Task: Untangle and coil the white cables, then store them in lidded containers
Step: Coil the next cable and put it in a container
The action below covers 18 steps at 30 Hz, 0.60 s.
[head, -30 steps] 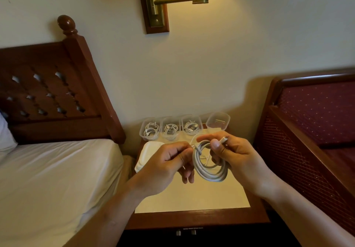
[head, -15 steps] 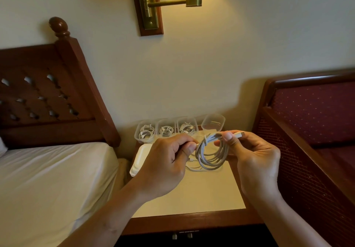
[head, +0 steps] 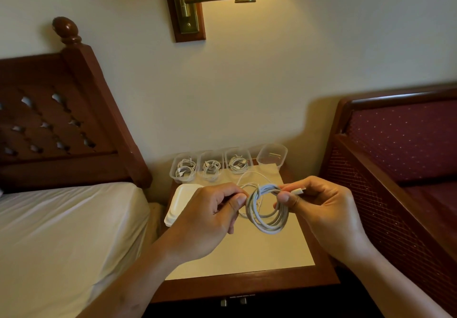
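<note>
Both hands are raised above the table (head: 247,256), with a coiled white cable (head: 268,212) hanging between them. The left hand (head: 210,218) pinches the coil's nine o'clock side between thumb and forefinger, its other fingers curled under. The right hand (head: 326,213) grips the coil at about two o'clock, and the cable's plug end (head: 298,190) sticks out between its thumb and forefinger. The loops hang roughly upright, several turns thick.

At twelve o'clock from the hands, four clear containers (head: 272,155) stand in a row along the back edge of the table against the wall. The three on the left each hold a coiled cable. A thin loop of white cable (head: 252,174) lies between the row and the hands; whether it is part of the held coil cannot be told. At ten o'clock from the coil, white lids (head: 180,201) lie stacked near the table's left edge, partly hidden by the left hand.
</note>
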### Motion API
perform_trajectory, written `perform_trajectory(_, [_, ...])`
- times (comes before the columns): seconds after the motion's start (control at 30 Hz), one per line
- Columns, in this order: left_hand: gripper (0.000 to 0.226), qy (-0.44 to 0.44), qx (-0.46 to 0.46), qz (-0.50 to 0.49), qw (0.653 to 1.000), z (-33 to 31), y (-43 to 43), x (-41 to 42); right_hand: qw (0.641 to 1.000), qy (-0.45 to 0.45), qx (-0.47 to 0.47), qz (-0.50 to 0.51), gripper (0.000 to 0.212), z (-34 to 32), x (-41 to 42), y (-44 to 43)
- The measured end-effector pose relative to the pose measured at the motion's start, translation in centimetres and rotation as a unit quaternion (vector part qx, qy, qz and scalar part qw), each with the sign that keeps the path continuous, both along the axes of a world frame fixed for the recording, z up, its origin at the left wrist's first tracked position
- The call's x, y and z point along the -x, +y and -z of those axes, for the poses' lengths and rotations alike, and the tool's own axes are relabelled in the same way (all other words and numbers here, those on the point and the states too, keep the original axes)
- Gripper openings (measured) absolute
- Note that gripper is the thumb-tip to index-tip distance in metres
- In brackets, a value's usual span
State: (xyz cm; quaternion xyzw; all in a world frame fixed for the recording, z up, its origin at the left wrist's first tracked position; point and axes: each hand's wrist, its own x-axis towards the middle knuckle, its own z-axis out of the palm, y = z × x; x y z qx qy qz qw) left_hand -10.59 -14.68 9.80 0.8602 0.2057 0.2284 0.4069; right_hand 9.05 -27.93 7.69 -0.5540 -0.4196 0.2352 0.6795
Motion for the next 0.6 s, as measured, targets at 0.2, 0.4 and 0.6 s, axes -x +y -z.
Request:
perform_trajectory(0.2, [0.017,-0.017,-0.139,-0.052,0.989,0.3,0.2,-0.5,0.999,0.030,0.010,-0.003,0.014,0.2,-0.5,-0.4])
perform_trajectory(0.4, [0.019,-0.013,-0.087,-0.047,0.995,0.2,0.9,-1.4,0.999,0.012,0.047,0.023,0.011,0.8,-0.4,1.2])
perform_trajectory(0.6, [0.017,0.020,-0.099,-0.028,0.994,1.2,1.6,-0.6,0.996,-0.037,0.083,-0.004,0.004,1.0,-1.2,0.9])
